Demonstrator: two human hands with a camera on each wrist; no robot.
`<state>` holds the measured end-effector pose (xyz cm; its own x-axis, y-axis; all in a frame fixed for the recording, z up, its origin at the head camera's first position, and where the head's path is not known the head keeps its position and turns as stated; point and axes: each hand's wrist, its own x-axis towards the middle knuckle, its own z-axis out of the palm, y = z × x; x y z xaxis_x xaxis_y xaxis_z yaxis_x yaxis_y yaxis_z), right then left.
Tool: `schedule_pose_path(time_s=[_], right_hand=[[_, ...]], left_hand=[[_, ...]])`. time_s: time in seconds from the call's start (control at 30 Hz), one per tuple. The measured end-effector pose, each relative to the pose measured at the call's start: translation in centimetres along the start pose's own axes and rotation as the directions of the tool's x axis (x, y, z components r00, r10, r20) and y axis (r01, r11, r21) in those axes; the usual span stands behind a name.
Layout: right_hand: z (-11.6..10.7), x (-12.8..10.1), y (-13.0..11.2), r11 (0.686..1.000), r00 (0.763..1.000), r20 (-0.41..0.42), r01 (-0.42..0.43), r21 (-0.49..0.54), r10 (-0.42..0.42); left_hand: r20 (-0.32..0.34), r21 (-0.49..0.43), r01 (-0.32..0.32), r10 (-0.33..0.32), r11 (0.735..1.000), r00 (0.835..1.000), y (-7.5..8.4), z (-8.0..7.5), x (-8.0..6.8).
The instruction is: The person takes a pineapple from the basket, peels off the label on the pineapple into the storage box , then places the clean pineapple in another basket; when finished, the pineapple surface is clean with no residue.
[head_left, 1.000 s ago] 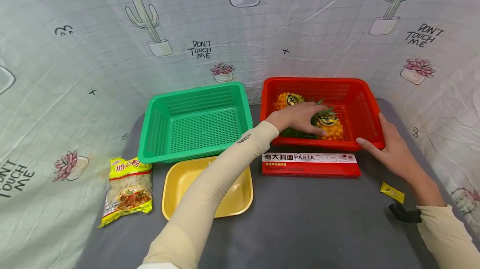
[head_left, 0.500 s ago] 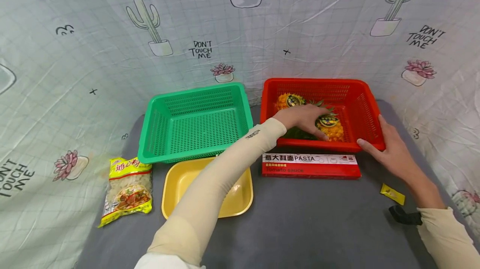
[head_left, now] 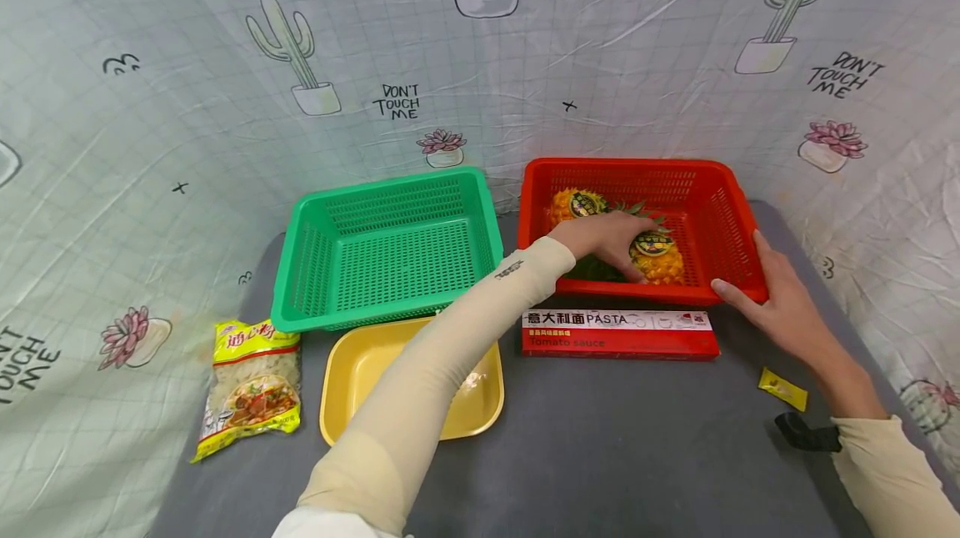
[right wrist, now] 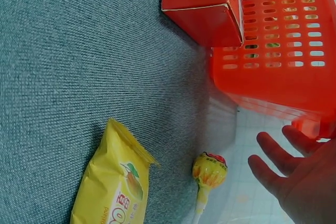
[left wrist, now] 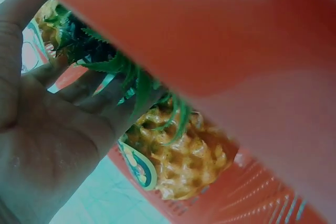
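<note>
Since the earlier frame the left hand point(head_left: 609, 239) has sunk slightly, its fingers point(left wrist: 86, 85) curling round a pineapple's point(head_left: 656, 256) leafy crown inside the red basket point(head_left: 731, 225); the right hand point(head_left: 776, 309), fingers straight, presses the basket's near corner, steadying it.

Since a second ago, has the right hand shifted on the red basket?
No. The right hand rests at the same front right corner of the red basket, thumb along the front rim, just right of the pasta box.

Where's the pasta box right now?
In the head view, the pasta box lies right of centre, against the red basket's front wall, with the yellow tray to its left.
</note>
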<state>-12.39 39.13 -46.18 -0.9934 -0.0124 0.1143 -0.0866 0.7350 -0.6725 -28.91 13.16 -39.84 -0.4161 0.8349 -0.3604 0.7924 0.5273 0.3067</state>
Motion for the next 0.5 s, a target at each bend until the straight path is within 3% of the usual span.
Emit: schedule_pose_path(time_s=[0.33, 0.5], right_hand=[[0.16, 0.14, -0.12, 1.0, 1.0, 0.008, -0.018, -0.011, 0.018], [0.14, 0.01, -0.05, 1.0, 1.0, 0.007, -0.023, -0.007, 0.023]], left_hand=[[0.004, 0.002, 0.005, -0.005, 1.0, 1.0, 0.22, -0.29, -0.05], [-0.044, -0.007, -0.037, 0.036, 0.999, 0.998, -0.34, -0.11, -0.29]])
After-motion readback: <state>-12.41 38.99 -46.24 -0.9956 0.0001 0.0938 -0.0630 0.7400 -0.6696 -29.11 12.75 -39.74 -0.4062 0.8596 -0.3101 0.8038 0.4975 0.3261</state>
